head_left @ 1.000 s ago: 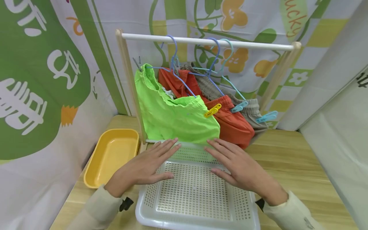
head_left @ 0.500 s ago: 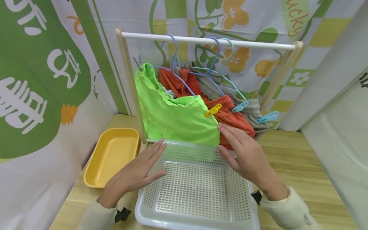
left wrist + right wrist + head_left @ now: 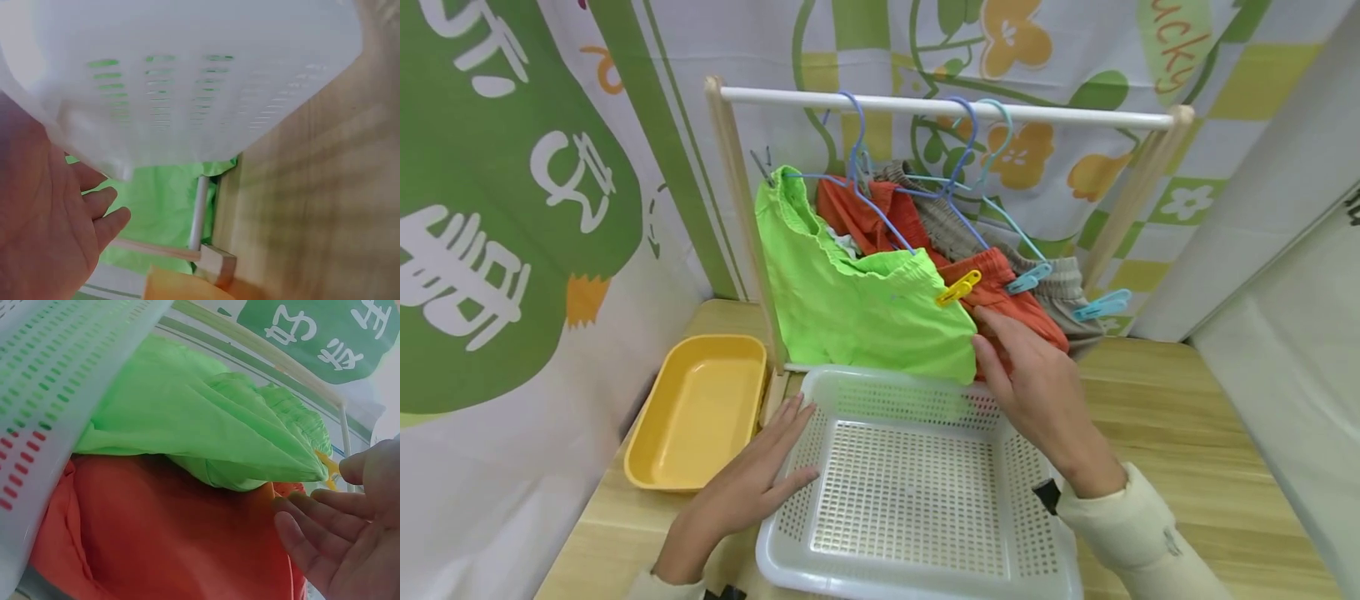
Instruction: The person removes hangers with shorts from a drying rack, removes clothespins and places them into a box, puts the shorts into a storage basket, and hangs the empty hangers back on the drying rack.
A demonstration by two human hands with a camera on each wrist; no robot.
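My left hand (image 3: 745, 487) lies along the left rim of a white perforated plastic basket (image 3: 910, 575), fingers extended; in the left wrist view its fingers (image 3: 103, 209) are beside the basket's outer wall (image 3: 187, 37). My right hand (image 3: 1045, 392) is at the right edge of the lime-green shorts (image 3: 865, 317), in front of the red shorts (image 3: 1022, 321). In the right wrist view its fingers (image 3: 325, 519) are loosely bent beside both garments, pinching nothing. The green shorts hang from a blue hanger (image 3: 880, 212), with a yellow clothes peg (image 3: 958, 287) at the right of the waistband.
A drying rack with a white bar (image 3: 1075, 117) stands behind the basket. Grey shorts (image 3: 1060, 279) with a light-blue peg (image 3: 1102, 305) hang at the back. A yellow tray (image 3: 696, 417) sits left of the basket on the wooden table (image 3: 1180, 467). Patterned cloth surrounds the table.
My left hand has drawn back left and down to the basket's left rim. The right hand has moved up and right from over the basket's back edge to the shorts.
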